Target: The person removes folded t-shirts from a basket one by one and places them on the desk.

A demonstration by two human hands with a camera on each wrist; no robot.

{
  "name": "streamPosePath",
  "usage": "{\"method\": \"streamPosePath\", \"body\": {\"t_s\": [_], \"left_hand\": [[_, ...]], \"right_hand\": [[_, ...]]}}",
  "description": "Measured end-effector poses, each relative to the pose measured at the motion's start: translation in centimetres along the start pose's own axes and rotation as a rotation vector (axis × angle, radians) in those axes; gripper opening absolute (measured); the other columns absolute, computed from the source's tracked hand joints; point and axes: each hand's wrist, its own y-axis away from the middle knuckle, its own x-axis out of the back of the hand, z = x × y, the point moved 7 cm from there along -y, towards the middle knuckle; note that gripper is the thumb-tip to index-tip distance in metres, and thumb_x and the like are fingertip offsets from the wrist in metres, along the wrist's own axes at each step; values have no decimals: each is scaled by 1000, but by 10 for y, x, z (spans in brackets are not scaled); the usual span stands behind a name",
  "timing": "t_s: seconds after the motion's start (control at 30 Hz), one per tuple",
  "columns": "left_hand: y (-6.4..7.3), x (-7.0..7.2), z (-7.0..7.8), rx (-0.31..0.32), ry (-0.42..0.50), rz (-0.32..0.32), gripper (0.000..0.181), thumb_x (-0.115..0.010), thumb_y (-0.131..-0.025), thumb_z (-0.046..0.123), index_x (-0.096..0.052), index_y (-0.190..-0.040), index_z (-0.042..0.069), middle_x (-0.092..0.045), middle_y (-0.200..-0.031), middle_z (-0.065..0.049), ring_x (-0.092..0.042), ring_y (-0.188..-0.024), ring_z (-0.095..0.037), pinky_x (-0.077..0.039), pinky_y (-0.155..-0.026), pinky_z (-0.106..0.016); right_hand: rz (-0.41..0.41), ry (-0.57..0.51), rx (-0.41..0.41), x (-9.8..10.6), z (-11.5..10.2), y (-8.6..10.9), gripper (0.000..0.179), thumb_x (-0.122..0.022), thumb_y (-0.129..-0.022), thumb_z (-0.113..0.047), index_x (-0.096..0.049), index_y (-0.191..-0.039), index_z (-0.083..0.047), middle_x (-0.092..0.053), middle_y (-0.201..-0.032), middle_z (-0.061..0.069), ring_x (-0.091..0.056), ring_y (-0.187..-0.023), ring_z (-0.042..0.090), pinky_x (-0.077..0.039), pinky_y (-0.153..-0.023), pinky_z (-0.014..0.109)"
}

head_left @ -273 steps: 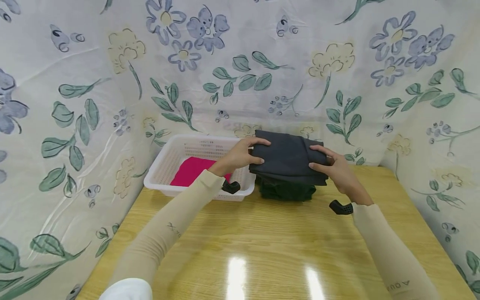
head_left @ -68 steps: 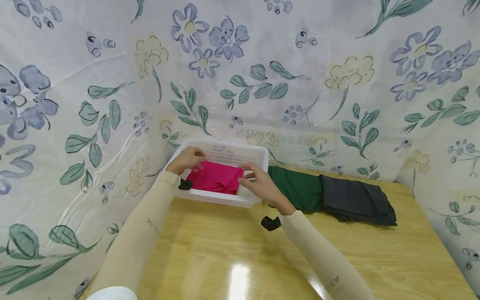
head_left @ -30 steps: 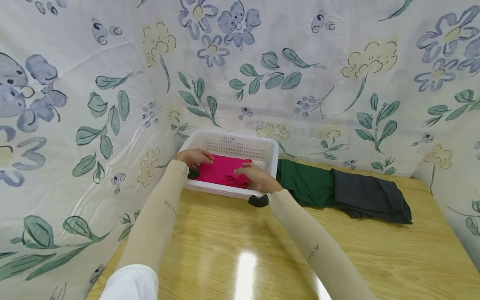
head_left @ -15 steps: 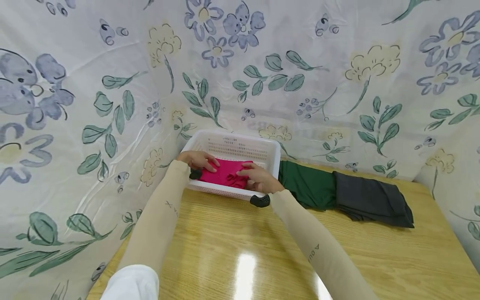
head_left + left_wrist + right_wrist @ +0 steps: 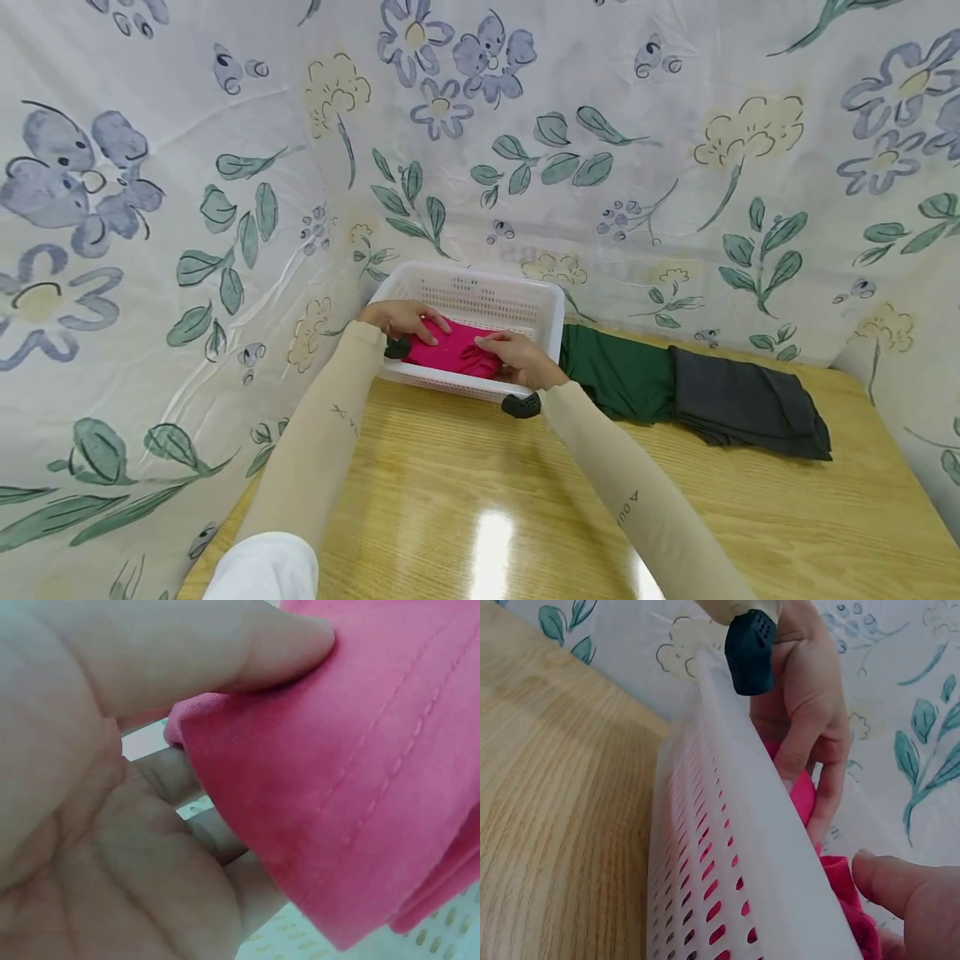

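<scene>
A pink folded garment (image 5: 442, 352) with stitched hems lies in the white plastic basket (image 5: 450, 382). My left hand (image 5: 401, 318) grips its left end; in the left wrist view the thumb (image 5: 277, 649) lies on top of the pink fabric (image 5: 375, 772) and the other fingers are underneath. At the other end, my right hand (image 5: 521, 358) reaches over the basket's right front corner and pinches the bunched edge. The right wrist view has the right thumb (image 5: 900, 889) against the pink cloth (image 5: 840, 877), with the other fingers mostly hidden.
Right of the basket, a folded green garment (image 5: 622, 375) lies on the wooden table (image 5: 435, 475). A folded dark grey garment (image 5: 750, 402) adjoins it farther right. Floral fabric (image 5: 525, 225) hangs close behind the basket and on its left.
Earlier both hands held the dark grey garment over the green one; it now lies to the right. Both hands moved into the basket, and their fingers have closed on the pink garment.
</scene>
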Motion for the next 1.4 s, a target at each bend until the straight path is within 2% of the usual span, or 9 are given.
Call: {"method": "streamPosePath", "body": {"t_s": [0.1,0.2,0.3,0.53,0.7,0.77,1.03,1.23,1.4], "left_hand": [[1,-1,-1,-19,71,-3,42,-72,-94,7,-64,-135,1,-55,-122,-13,-53,-75,-13,-43,-58,-20],[3,-1,-1,-43,163,-9,42,-70,-95,2,-60,-135,-4,-56,-123,-15,-58,-90,-16,-54,-74,-24],[4,2,-1,-66,204,10,42,-70,-95,0,-59,-135,-6,-56,-122,-15,-59,-97,-19,-56,-81,-28],[11,10,3,-106,196,79,42,-73,-93,-2,-62,-134,-3,-58,-121,-15,-62,-92,-16,-55,-78,-27],[15,14,3,-121,173,128,43,-74,-91,-2,-64,-133,-1,-58,-124,-16,-62,-92,-16,-54,-77,-25],[17,16,3,-122,167,148,43,-75,-91,-2,-65,-133,-1,-57,-124,-16,-61,-92,-16,-54,-76,-24],[22,21,7,-130,177,198,44,-76,-91,2,-66,-134,2,-56,-121,-14,-57,-84,-14,-48,-68,-21],[26,20,13,-155,208,205,43,-76,-92,3,-65,-134,3,-54,-125,-14,-55,-89,-16,-48,-68,-22],[31,20,22,-204,209,218,44,-75,-92,1,-65,-134,3,-53,-130,-15,-50,-98,-20,-46,-69,-23]], "right_hand": [[31,30,41,2,-1,3,28,-75,-97,-30,-66,-115,-10,-64,-102,7,-59,-79,19,-54,-67,29],[55,23,79,4,-3,4,22,-75,-96,-23,-64,-111,-10,-63,-98,6,-58,-75,18,-53,-63,28],[74,9,115,6,-7,5,19,-73,-96,-14,-65,-113,-10,-61,-101,8,-56,-75,17,-51,-61,28],[71,24,144,7,-12,8,36,-71,-97,-11,-70,-132,-17,-57,-132,10,-61,-89,20,-54,-71,29],[78,128,228,8,-16,8,36,-76,-96,-17,-71,-131,-17,-55,-139,9,-56,-106,19,-51,-78,26],[79,155,262,8,-19,8,37,-78,-95,-19,-71,-130,-17,-56,-136,8,-57,-104,18,-52,-77,25],[60,191,341,11,-32,19,39,-77,-95,-21,-68,-133,-17,-61,-126,9,-65,-76,15,-56,-68,25],[68,225,364,18,-38,25,38,-77,-95,-22,-69,-133,-18,-61,-126,8,-61,-75,14,-53,-69,26],[83,233,408,26,-43,31,37,-78,-95,-22,-70,-131,-19,-60,-126,6,-56,-77,14,-49,-72,30]]}}
